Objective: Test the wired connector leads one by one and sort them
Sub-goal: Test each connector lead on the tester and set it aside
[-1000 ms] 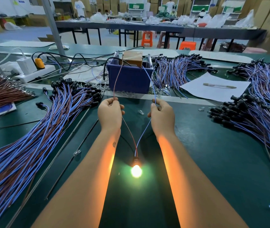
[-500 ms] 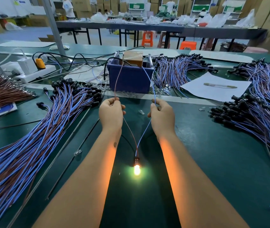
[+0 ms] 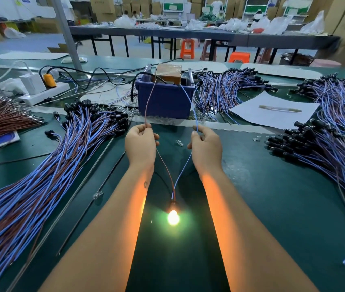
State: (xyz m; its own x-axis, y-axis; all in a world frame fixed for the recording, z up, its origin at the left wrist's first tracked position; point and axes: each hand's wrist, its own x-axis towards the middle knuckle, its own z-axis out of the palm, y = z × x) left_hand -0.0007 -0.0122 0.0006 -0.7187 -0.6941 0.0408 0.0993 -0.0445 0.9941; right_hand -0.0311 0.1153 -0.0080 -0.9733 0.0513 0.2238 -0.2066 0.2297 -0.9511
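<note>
From the head view, my left hand (image 3: 140, 144) has its fingers (image 3: 146, 129) clamped on the brown wire (image 3: 149, 102) of the lead under test, and my right hand (image 3: 206, 147) pinches the blue wire (image 3: 190, 102) the same way. Both wires run up from my hands to the metal posts at the blue bin (image 3: 165, 102), where the tester sits. Below my wrists they meet at the black socket, and the bulb (image 3: 173, 217) lies on the green tabletop (image 3: 272, 207) between my forearms.

Compared with half a second ago, the bulb glows a little fuller again, much as it did a second ago, and it throws orange light along both inner forearms. My hands have barely shifted; the wire ends look to be kept against the contacts. I judge this lead good: the light is steady enough to count as a pass.

What remains for this piece is sorting. The heap of leads on my left (image 3: 41, 175) and the heaps on my right (image 3: 325, 148) both lie close, but I cannot tell from here which one holds tested pieces.
</note>
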